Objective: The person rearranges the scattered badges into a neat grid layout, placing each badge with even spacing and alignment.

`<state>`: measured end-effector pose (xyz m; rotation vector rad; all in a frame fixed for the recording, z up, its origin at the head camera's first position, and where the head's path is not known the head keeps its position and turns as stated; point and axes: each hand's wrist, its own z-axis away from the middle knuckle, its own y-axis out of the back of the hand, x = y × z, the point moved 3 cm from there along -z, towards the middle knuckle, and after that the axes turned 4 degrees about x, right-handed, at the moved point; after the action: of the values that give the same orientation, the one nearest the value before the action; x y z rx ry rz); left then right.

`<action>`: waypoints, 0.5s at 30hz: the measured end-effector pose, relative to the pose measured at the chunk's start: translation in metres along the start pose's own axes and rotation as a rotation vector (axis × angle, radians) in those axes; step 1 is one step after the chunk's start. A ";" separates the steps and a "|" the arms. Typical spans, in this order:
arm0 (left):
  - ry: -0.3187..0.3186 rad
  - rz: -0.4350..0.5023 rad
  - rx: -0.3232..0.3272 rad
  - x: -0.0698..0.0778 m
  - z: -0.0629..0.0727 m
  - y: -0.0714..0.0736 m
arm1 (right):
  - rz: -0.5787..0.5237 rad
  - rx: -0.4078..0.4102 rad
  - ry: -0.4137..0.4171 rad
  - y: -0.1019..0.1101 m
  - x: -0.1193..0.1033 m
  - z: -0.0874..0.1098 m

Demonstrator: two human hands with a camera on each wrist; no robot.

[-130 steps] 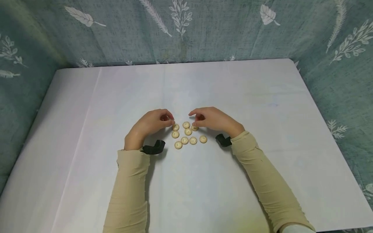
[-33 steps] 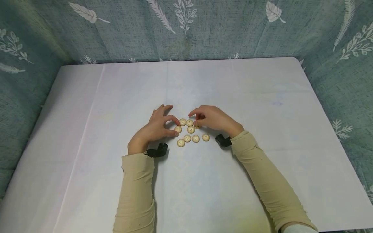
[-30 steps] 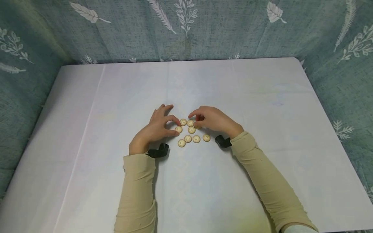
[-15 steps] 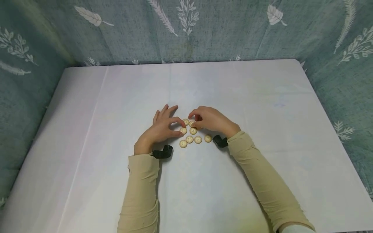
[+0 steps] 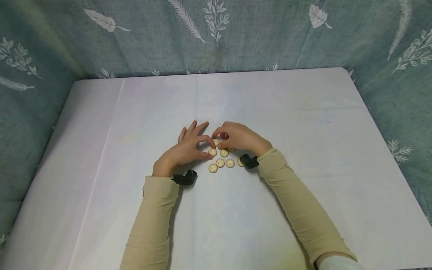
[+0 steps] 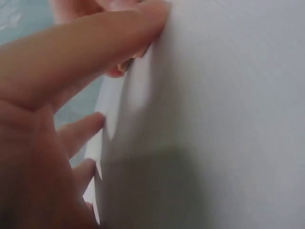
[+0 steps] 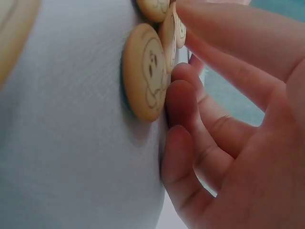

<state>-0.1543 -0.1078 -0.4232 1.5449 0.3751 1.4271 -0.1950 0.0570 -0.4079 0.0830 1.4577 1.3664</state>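
Several round wooden buttons with line drawings lie in a loose cluster mid-table. My left hand (image 5: 183, 152) pinches a button (image 5: 212, 152) at the cluster's left edge between thumb and index finger, its other fingers spread away. Close beside it, my right hand (image 5: 241, 137) has its index finger and thumb about the rearmost button (image 5: 216, 142); its remaining fingers are curled under. Another button (image 5: 224, 152) lies just in front of the right thumb. In the right wrist view a button (image 7: 145, 71) sits flat near the curled fingers. The left thumb covers most of the buttons in the left wrist view.
Nearer the person lie more buttons: one in the front row (image 5: 220, 162), one beside it (image 5: 230, 163) and one at front left (image 5: 213, 168). The right wrist's black camera (image 5: 249, 161) partly covers another. A white-covered table (image 5: 303, 210) meets a green leaf-print curtain (image 5: 256, 37).
A left-column button has been shifted to the back row. The left hand has opened its outer fingers and moved right. My right hand has slid left from the right-hand button to the rearmost one.
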 end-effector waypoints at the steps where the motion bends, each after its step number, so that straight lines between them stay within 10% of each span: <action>1: -0.004 0.006 -0.005 0.000 0.000 0.001 | -0.004 0.003 -0.005 0.000 0.001 0.000; 15: -0.014 0.028 -0.011 -0.004 0.003 0.003 | 0.022 0.011 -0.011 -0.002 -0.002 0.000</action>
<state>-0.1542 -0.1132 -0.4224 1.5559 0.3387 1.4368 -0.1933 0.0547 -0.4080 0.1136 1.4595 1.3741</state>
